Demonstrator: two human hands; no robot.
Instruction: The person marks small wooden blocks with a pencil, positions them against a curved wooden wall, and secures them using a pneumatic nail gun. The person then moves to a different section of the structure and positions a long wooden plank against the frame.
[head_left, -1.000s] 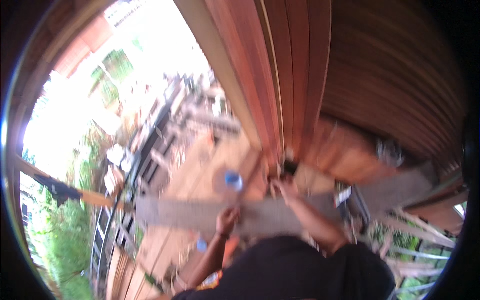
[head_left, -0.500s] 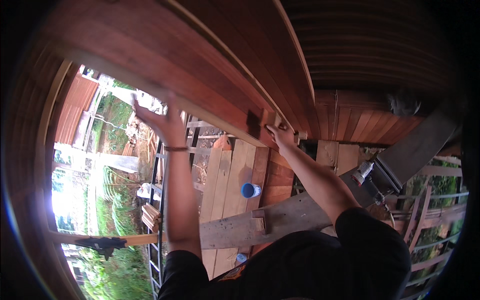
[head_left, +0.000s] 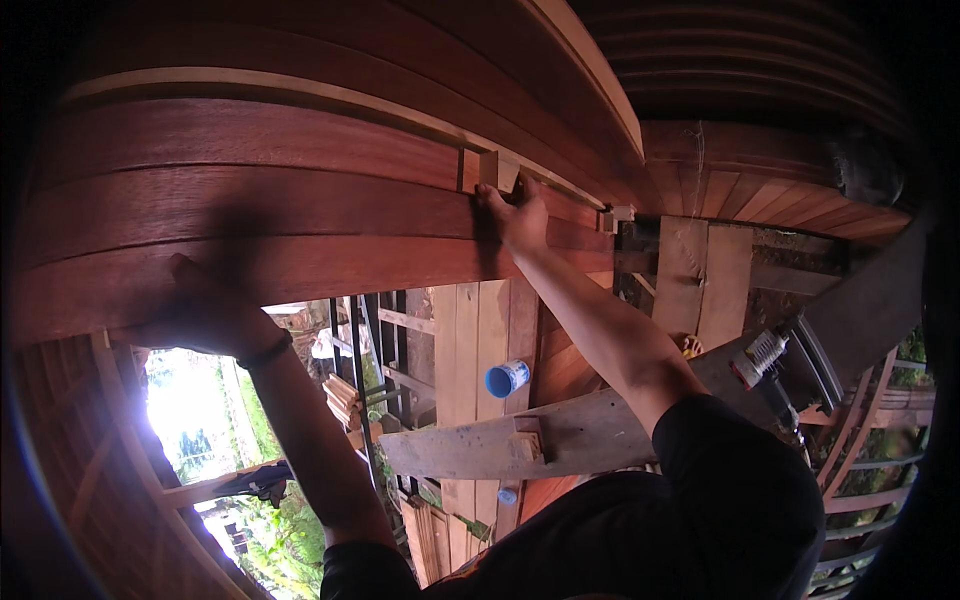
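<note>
— Wood under both our hands: the left hand (head_left: 205, 305) lies flat, fingers spread, pressing the lower edge of the red plank (head_left: 250, 215); the right hand (head_left: 520, 215) has its fingers curled up against the small block (head_left: 497, 170) at the plank's top edge, though we can't tell whether it grips the block or only pushes on it.

— How do we judge the plank?

— Long, stiff and heavy, we reckon, with a smooth face that gives palms little purchase. It sits overhead among other boards, so the edges are where we'd hold it, hands well apart as they are.

— And below us?

— A grey board (head_left: 560, 440) crossing under our arms, a blue cup (head_left: 507, 378) beyond it, a drill (head_left: 770, 365) to the right.
</note>
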